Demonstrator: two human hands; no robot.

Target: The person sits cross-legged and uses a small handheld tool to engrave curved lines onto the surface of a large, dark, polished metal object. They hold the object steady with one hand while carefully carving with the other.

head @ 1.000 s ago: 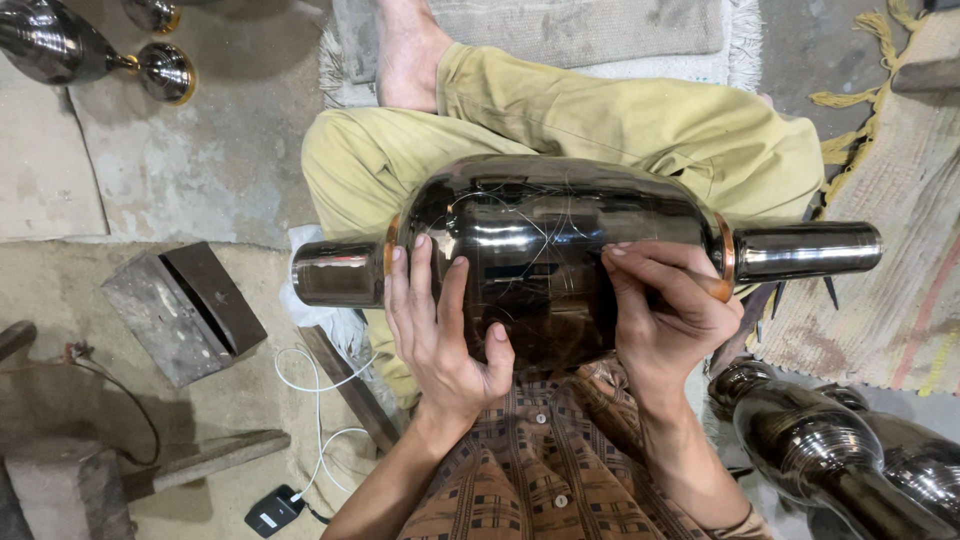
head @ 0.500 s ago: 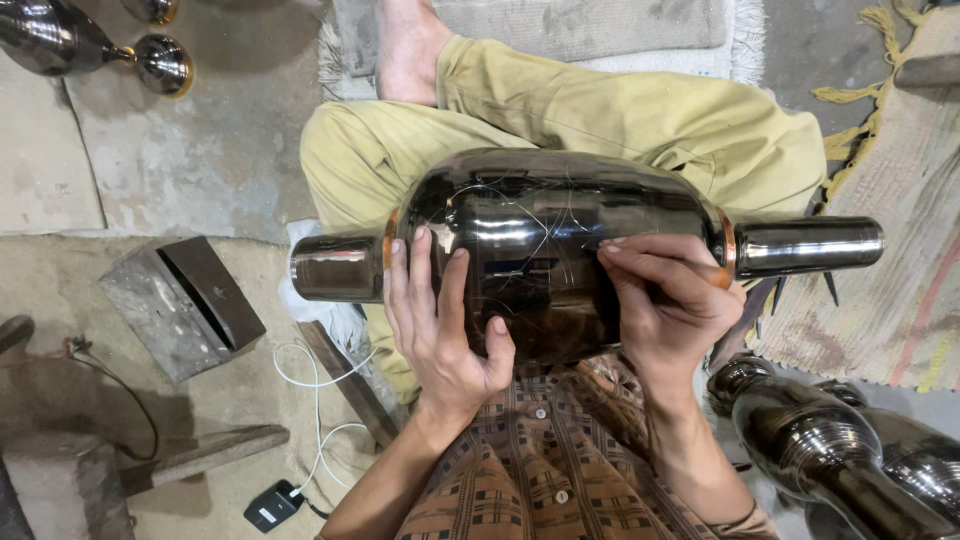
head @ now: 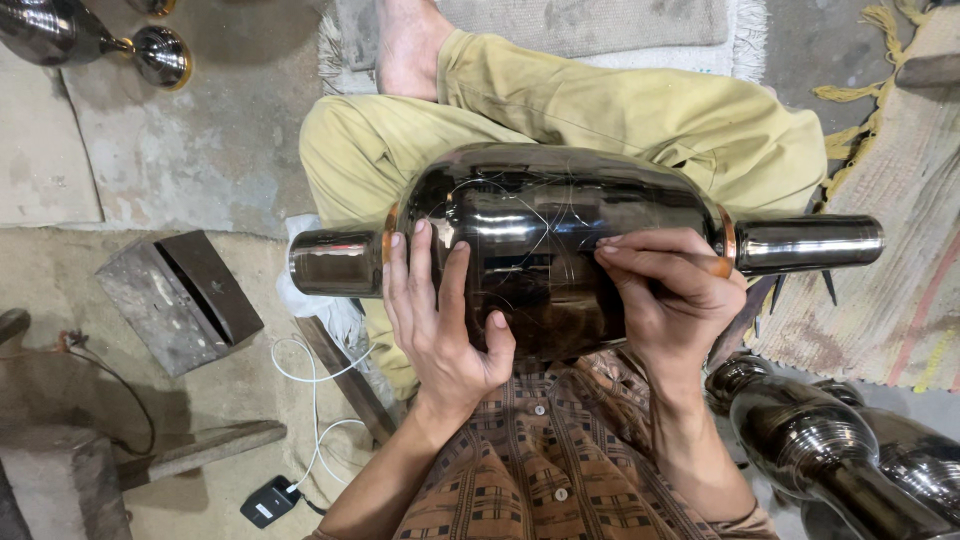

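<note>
A large, dark, polished metal vessel [head: 540,215] lies sideways across my crossed legs. It has a narrow neck at each end and copper-coloured bands. Thin scratched lines cross its belly. My left hand [head: 440,320] lies flat on its left half with the fingers spread, near the left band. My right hand [head: 665,290] covers the right half. Its fingers are bunched, with the tips on the surface beside the right band. I cannot see whether they pinch a small tool.
More shiny metal vessels lie at the lower right [head: 830,450] and the upper left [head: 60,30]. A grey metal block [head: 175,300] sits on the concrete floor to my left, beside a white cable and a small black adapter [head: 265,500]. A woven rug [head: 900,250] is at the right.
My right fingertips have crept slightly up and left on the vessel. The left hand and the vessel stay almost still.
</note>
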